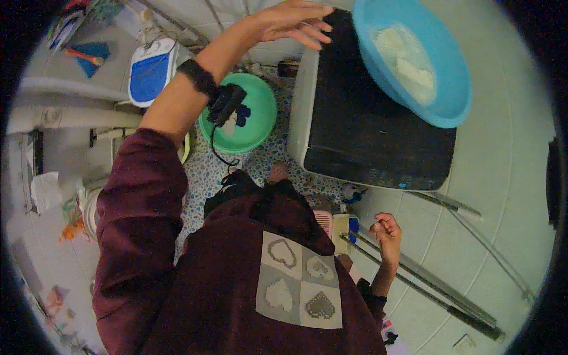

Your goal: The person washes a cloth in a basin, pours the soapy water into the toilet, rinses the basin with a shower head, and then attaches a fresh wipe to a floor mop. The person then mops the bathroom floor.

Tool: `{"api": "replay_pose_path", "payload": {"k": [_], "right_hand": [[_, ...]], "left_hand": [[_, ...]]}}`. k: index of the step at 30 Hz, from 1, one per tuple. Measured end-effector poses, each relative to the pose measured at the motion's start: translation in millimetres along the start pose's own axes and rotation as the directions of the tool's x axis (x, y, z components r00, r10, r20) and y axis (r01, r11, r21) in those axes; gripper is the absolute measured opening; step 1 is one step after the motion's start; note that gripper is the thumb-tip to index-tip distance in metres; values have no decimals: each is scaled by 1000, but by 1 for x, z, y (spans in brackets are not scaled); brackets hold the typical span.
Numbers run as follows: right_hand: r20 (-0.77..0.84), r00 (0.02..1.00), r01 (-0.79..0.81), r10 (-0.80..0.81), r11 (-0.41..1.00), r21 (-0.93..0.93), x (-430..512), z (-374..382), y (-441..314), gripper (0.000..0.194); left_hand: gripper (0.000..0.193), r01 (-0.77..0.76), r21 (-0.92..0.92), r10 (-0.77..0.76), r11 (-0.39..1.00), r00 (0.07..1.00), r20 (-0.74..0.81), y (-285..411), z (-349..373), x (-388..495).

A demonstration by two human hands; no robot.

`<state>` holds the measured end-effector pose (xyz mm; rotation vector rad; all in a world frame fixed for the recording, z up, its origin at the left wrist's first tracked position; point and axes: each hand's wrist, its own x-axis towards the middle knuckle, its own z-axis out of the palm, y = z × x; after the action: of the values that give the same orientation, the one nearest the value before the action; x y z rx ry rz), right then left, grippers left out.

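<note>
My left hand (293, 24) reaches to the far left corner of a top-loading washing machine (355, 133) with a dark lid. Its fingers are spread and nothing is in them; whether the fingertips touch the lid I cannot tell. On the lid's right part is a light-blue plastic basin (450, 95) holding white cloth (412, 73), which seems to lie in liquid. Lower right, beside metal rails, my right hand (387, 235) hangs with loosely bent fingers and holds nothing visible. Below my left forearm, a black device with a cable (228, 106) overlaps the view of a green basin (264, 120).
The green basin stands on a pebble-patterned floor (195, 191), with small dark and pale items inside. A white-and-blue lidded appliance (153, 73) is at upper left. Metal rails (426, 282) run along the tiled wall (492, 213) on the right. A pink slotted item (324, 222) is near my right side.
</note>
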<state>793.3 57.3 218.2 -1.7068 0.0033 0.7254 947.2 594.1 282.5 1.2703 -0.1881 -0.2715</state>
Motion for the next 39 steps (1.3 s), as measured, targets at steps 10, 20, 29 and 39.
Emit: {"api": "replay_pose_path", "payload": {"k": [10, 20, 29, 39], "right_hand": [[559, 829, 54, -17, 997, -50, 102, 155, -60, 39], [659, 752, 212, -12, 951, -224, 168, 316, -110, 47], [732, 676, 573, -80, 683, -454, 253, 440, -202, 65], [376, 786, 607, -491, 731, -313, 450, 529, -345, 74]], "left_hand": [[35, 571, -144, -443, 808, 428, -788, -207, -55, -411], [42, -282, -687, -707, 669, 43, -706, -380, 99, -720], [36, 25, -620, -618, 784, -66, -784, -359, 24, -756], [31, -180, -613, -624, 769, -3, -782, -343, 30, -741]]}}
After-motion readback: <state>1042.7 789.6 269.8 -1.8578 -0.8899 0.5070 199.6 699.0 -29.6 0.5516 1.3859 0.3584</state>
